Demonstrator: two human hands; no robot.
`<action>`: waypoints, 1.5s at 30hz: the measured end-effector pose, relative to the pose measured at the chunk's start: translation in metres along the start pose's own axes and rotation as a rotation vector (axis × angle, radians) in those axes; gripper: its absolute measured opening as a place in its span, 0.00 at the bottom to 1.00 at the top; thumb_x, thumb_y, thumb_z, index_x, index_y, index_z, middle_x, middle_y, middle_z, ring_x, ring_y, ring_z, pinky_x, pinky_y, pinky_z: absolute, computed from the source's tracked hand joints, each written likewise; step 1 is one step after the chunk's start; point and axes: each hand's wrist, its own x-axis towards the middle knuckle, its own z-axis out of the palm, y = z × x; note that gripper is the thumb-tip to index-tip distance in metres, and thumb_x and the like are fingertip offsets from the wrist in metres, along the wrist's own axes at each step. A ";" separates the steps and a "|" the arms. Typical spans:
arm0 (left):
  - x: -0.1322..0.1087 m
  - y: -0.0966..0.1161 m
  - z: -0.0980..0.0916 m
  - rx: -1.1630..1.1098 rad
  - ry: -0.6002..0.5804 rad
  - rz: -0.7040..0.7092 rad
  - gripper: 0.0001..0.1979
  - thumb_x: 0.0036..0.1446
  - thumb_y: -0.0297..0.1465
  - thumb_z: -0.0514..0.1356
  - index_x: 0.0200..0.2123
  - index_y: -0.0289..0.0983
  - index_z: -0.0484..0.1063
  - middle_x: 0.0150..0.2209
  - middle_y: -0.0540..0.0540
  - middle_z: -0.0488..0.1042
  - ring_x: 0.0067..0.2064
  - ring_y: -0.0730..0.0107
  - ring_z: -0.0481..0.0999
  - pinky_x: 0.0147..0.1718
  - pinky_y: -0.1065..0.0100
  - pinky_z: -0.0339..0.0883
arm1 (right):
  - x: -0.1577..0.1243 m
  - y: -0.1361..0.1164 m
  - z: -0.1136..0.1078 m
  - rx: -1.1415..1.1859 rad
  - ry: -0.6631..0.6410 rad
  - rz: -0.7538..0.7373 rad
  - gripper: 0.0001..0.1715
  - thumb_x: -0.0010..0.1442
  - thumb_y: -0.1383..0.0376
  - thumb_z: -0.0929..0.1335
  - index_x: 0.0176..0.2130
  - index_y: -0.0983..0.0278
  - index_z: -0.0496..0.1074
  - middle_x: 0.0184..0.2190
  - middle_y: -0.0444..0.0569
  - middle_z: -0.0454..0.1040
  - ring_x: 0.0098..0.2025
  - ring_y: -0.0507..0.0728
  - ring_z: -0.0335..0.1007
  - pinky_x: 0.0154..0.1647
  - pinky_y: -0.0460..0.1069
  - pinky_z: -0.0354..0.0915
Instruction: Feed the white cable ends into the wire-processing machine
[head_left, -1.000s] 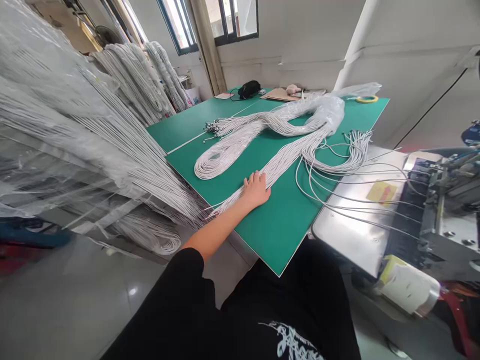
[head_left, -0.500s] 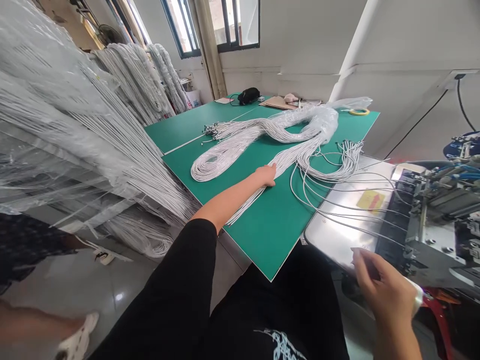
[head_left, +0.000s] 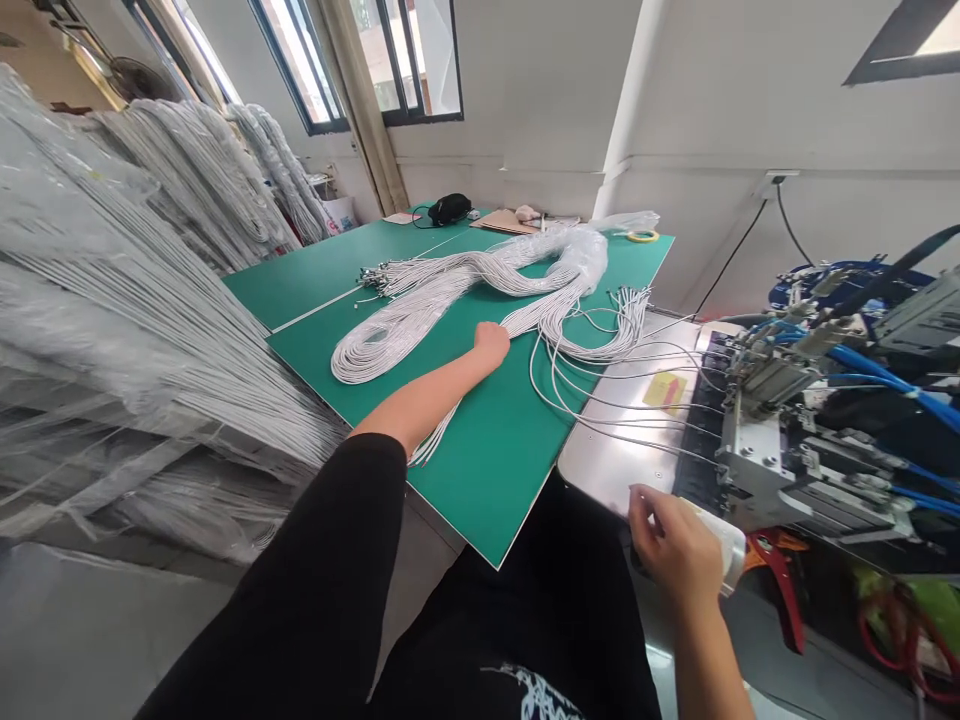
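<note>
My left hand (head_left: 492,343) is closed round a bundle of white cables (head_left: 551,305) lying across the green table. Loose ends (head_left: 433,437) of the bundle stick out past my forearm near the table's left edge. Low on the right, my right hand (head_left: 679,545) is held in front of the machine's metal plate (head_left: 607,460), with thumb and fingers curled together. Whether anything is in that pinch cannot be made out. A pale, shiny band or roll (head_left: 731,550) shows at the right wrist. Several single cables (head_left: 637,408) run from the bundle over the plate into the machine (head_left: 765,430).
A looped cable bundle (head_left: 367,355) and clear plastic wrap (head_left: 585,255) lie on the green table (head_left: 495,480). Farther back are a black pouch (head_left: 450,209) and a yellow tape roll (head_left: 643,237). Wrapped cables (head_left: 187,290) hang on the left. Red-handled tools (head_left: 784,590) are under the machine.
The view has swung right, bringing more of the machine in. My left hand has closed into a fist on the bundle. The person's legs at lower left have left the view.
</note>
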 end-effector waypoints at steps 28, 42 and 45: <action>-0.205 -0.014 -0.023 -0.891 -0.697 0.280 0.12 0.52 0.37 0.59 0.36 0.37 0.62 0.23 0.53 0.69 0.24 0.70 0.72 0.23 0.72 0.66 | 0.102 -0.112 0.077 1.987 -0.647 1.315 0.22 0.56 0.52 0.69 0.40 0.68 0.66 0.32 0.52 0.75 0.32 0.54 0.74 0.32 0.47 0.69; -0.187 -0.048 0.010 -0.146 0.075 0.556 0.22 0.63 0.38 0.48 0.60 0.43 0.64 0.62 0.45 0.63 0.63 0.61 0.60 0.62 0.59 0.53 | 0.067 -0.050 0.024 2.148 -0.510 1.251 0.19 0.50 0.68 0.73 0.41 0.68 0.68 0.23 0.39 0.65 0.16 0.41 0.51 0.13 0.37 0.48; -0.187 -0.049 0.029 -0.013 -0.021 0.615 0.26 0.64 0.32 0.44 0.65 0.46 0.56 0.67 0.50 0.53 0.67 0.64 0.53 0.65 0.55 0.47 | 0.052 -0.027 -0.005 1.963 -0.469 1.171 0.18 0.49 0.63 0.74 0.36 0.68 0.66 0.22 0.38 0.64 0.15 0.40 0.49 0.14 0.38 0.43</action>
